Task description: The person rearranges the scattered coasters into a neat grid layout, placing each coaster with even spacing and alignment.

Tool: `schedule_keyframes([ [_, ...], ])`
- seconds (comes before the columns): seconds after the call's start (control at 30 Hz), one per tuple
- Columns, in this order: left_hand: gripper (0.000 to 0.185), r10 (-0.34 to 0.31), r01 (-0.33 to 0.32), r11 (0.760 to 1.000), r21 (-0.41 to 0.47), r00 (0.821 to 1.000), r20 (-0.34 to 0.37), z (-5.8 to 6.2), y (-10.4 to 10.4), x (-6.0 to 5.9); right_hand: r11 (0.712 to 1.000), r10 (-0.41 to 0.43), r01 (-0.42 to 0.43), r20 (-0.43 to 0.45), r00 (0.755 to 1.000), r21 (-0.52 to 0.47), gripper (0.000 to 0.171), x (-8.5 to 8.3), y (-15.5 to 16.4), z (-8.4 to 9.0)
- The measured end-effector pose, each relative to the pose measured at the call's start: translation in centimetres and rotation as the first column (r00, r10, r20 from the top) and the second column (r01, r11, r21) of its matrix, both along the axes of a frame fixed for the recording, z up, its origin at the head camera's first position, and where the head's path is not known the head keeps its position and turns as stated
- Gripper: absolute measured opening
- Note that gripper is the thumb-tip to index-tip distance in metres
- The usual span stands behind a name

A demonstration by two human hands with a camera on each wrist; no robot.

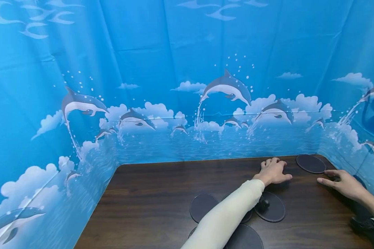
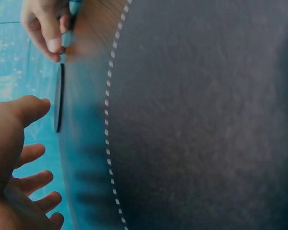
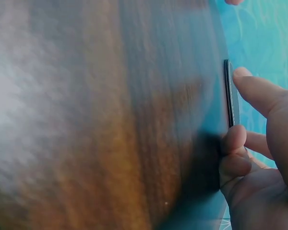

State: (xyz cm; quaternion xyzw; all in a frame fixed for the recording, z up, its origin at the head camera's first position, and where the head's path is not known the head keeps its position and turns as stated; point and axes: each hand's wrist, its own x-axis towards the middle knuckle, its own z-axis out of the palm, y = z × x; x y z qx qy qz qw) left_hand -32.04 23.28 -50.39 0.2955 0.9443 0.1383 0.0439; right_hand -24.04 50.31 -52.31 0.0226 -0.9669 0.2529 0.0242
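The left hand (image 1: 273,171) is resting palm-down on the wooden table (image 1: 149,204), fingers relaxed and gripping nothing, just beside a dark round mat (image 1: 310,163) lying flat at the far right corner. The right hand (image 1: 343,185) is hovering near that mat, fingers loosely extended, also empty. Further mats (image 1: 269,207) are lying nearer the person.

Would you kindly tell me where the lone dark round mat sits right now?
In the head view, the lone dark round mat lies in the table's far right corner, between the left hand and the right hand.
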Motion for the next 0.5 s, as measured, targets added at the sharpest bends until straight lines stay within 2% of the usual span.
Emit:
schedule_keyframes([
  [0.27, 0.054, 0.030, -0.030, 0.999, -0.041, 1.000, 0.001, -0.5, 0.6, -1.1, 1.000, 0.006, -0.005, 0.039, 0.999, -0.011, 0.092, -1.4, 0.6, 0.1],
  [0.5, 0.052, 0.036, -0.035, 0.998, -0.061, 0.999, 0.013, -0.6, 0.5, -1.4, 0.999, -0.004, 0.009, 0.133, 0.991, -0.035, 0.103, -2.5, 1.7, 0.2],
])
